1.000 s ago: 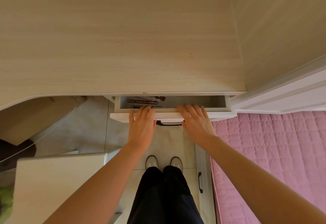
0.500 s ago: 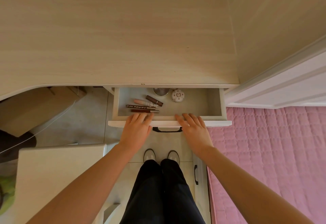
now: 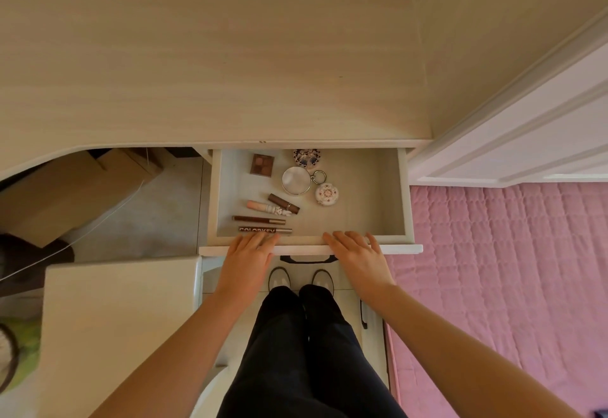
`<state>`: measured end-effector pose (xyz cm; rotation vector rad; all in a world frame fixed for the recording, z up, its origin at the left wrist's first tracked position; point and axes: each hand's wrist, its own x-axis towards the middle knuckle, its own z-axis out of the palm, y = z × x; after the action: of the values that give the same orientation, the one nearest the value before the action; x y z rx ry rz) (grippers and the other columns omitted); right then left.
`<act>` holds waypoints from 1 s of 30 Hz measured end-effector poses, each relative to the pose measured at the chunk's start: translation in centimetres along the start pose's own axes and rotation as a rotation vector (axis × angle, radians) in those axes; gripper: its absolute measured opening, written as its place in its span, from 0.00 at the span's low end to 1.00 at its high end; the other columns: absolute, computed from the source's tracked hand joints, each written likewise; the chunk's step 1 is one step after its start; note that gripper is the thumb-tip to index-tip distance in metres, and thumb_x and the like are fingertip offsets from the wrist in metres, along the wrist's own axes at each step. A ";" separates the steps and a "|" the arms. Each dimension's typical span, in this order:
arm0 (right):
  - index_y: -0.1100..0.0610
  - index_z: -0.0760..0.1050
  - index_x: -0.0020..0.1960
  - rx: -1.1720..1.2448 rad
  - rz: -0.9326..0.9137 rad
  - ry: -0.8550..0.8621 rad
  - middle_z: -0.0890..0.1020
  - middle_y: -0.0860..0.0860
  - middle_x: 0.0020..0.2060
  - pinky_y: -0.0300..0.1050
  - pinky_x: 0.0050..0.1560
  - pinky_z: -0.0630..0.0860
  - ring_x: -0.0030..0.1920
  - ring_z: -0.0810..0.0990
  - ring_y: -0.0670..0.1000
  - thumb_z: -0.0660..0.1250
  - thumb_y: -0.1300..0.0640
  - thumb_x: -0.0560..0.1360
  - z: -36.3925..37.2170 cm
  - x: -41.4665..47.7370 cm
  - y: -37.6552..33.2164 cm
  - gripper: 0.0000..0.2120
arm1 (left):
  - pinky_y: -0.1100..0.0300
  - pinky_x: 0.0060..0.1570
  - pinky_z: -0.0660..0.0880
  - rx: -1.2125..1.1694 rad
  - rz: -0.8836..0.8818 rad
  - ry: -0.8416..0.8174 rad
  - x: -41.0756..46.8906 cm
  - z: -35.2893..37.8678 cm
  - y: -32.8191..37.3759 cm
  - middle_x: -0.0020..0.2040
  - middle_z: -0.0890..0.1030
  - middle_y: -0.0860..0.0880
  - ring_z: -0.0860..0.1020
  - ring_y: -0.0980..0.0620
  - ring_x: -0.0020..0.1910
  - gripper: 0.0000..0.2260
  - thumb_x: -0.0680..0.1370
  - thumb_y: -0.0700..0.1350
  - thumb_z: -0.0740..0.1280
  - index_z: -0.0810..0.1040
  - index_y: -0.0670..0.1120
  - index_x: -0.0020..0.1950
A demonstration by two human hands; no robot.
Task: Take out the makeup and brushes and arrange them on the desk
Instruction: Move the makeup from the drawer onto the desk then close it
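The drawer (image 3: pixel 408 207) has slid much further out from under the desk (image 3: pixel 210 72) than a second ago, when only a sliver of it showed. The makeup is now exposed and within reach, so lifting pieces out looks like the next step.

Taking the drawer floor as the dial, a brown palette (image 3: pixel 262 164) lies at 11 o'clock, a blue patterned pot (image 3: pixel 306 158) at 12, and a round mirror (image 3: pixel 295 180) and a floral compact (image 3: pixel 326 193) near the centre. Four slim tubes (image 3: pixel 265 230) lie at 8 o'clock. I cannot pick out a brush.

The left hand (image 3: pixel 245 263) and right hand (image 3: pixel 357 261) rest palm-down on the drawer's front edge at 6 o'clock, either side of the dark handle (image 3: pixel 307 259). Their fingers are straight, grasping nothing. The left fingertips lie just beside the nearest tube.
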<state>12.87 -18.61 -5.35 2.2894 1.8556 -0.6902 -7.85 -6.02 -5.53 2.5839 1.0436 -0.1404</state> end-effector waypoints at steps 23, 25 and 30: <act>0.52 0.63 0.73 0.359 0.116 -0.072 0.78 0.51 0.60 0.49 0.58 0.73 0.61 0.74 0.53 0.55 0.53 0.81 -0.4 -0.1 0.5 0.20 | 0.54 0.52 0.76 -0.141 -0.148 -0.041 -0.2 0.2 1.1 0.50 0.83 0.50 0.79 0.49 0.51 0.11 0.79 0.48 0.63 0.80 0.47 0.59; 0.53 0.64 0.72 0.380 0.152 -0.078 0.77 0.51 0.60 0.51 0.55 0.76 0.61 0.74 0.53 0.56 0.53 0.81 -0.7 1.0 0.8 0.19 | 0.55 0.49 0.77 -0.144 -0.147 -0.068 1.4 0.1 0.9 0.51 0.82 0.50 0.79 0.50 0.51 0.12 0.80 0.48 0.62 0.79 0.47 0.60; 0.54 0.67 0.68 0.393 0.200 -0.062 0.78 0.52 0.56 0.53 0.50 0.78 0.56 0.75 0.53 0.56 0.54 0.80 -0.8 4.4 1.7 0.17 | 0.50 0.43 0.78 -0.156 -0.172 -0.100 5.8 0.5 0.1 0.49 0.81 0.47 0.77 0.47 0.48 0.11 0.80 0.46 0.61 0.79 0.44 0.56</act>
<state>15.30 -14.78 -6.78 2.6005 1.5439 -1.1646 -3.58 -2.46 -7.21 2.3231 1.1899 -0.2195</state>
